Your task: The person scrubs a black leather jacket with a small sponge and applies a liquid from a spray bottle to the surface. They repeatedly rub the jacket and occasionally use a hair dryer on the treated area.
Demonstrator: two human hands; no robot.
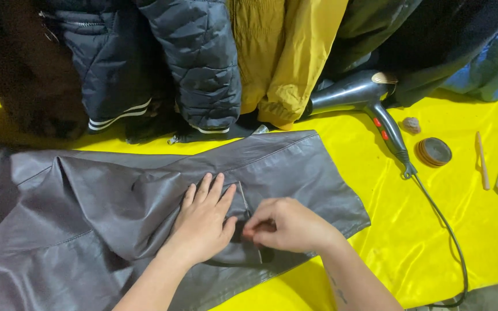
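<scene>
The left hand point(203, 222) lay flat, fingers spread, pressing the grey leather jacket point(116, 213) on the yellow cloth point(433, 230). At its 3 o'clock, the right hand point(286, 224) pinched the jacket, fingers nearly closed. A hair dryer point(364, 98) lay at 1 o'clock.

The left hand point(203, 222) is laid flat, palm down, with the fingers stretched out and kept close together, the bare forearm running back toward the lower edge. The right hand point(286, 224) is curled, its fingertips point(249, 230) pinched together beside the left thumb.
</scene>
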